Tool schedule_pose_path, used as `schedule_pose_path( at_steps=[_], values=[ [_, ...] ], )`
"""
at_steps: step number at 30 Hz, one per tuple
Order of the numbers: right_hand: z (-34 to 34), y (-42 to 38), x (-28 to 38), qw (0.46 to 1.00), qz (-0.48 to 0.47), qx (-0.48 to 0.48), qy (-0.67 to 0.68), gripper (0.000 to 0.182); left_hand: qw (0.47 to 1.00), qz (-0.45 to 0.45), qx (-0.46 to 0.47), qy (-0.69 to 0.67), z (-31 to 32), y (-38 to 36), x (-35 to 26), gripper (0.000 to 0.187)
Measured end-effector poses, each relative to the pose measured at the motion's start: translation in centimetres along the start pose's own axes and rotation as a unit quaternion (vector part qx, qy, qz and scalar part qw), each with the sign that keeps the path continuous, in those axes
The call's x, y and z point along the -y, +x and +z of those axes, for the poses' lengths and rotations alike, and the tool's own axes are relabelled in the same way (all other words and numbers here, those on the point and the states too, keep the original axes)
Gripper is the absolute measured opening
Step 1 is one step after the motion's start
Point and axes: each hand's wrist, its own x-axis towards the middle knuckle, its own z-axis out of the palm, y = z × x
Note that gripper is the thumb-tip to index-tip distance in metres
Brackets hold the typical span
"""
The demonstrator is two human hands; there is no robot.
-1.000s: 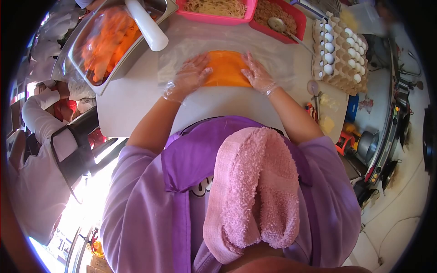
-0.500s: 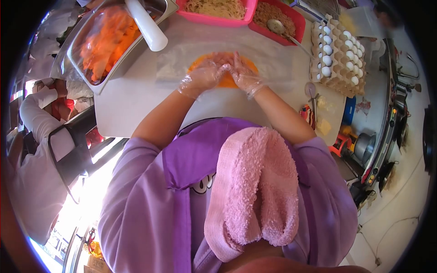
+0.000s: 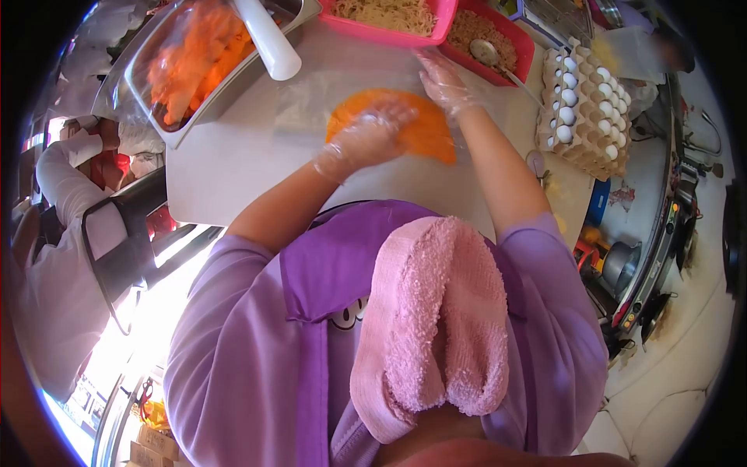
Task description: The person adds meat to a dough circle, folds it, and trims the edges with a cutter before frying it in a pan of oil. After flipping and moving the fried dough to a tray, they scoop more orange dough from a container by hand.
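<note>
A flattened, rounded sheet of orange dough [image 3: 429,134] lies on a clear plastic sheet [image 3: 299,109] on the white table. My left hand [image 3: 369,136], in a clear plastic glove, rests flat over the dough's left half with its fingers stretched out, slightly blurred. Beyond the dough's upper right edge is my right hand [image 3: 445,84], also gloved. Its fingers are extended and hold nothing, near the pink containers at the back. Part of the dough is hidden under my left hand.
A metal tray [image 3: 194,117] of orange dough, partly under plastic, stands back left with a white cylinder [image 3: 272,47] across it. A pink container [image 3: 397,37] holds pale shreds; another [image 3: 498,76] holds brown filling and a spoon [image 3: 484,51]. Egg cartons [image 3: 583,117] sit right. A person's sleeve [image 3: 58,187] is left.
My right hand has left the dough and moved up and right toward the pink containers. My left hand stays on the dough, more of which now shows. The view has shifted slightly.
</note>
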Motion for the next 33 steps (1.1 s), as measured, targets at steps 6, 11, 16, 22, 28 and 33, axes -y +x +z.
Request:
schedule_pose_path(
  at_steps=[6,11,16,22,28,33],
  values=[
    [-0.9,1.4,1.3,0.971,0.079,0.112,-0.198,0.029,0.988,0.082,-0.014,0.130,1.3,-1.0,-1.2,0.060],
    [-3.7,0.9,4.0,0.984,0.033,0.022,-0.171,0.017,0.987,0.080,-0.027,0.137,1.9,-1.0,-0.9,0.059],
    [-5.6,-0.4,5.9,0.987,0.000,0.019,-0.161,0.012,0.984,0.086,-0.030,0.152,2.3,-0.9,-0.6,0.059],
    [-6.4,-1.5,7.6,0.986,-0.066,-0.059,-0.140,0.007,0.987,0.073,-0.004,0.144,1.5,-0.9,-1.2,0.058],
    [-7.8,-2.1,9.2,0.985,-0.078,-0.069,-0.137,0.010,0.987,0.068,-0.002,0.145,1.5,-1.1,-1.2,0.057],
    [-9.5,-2.4,10.2,0.985,-0.095,-0.029,-0.139,0.016,0.984,0.068,0.007,0.164,1.6,-0.9,-1.3,0.057]
  ],
)
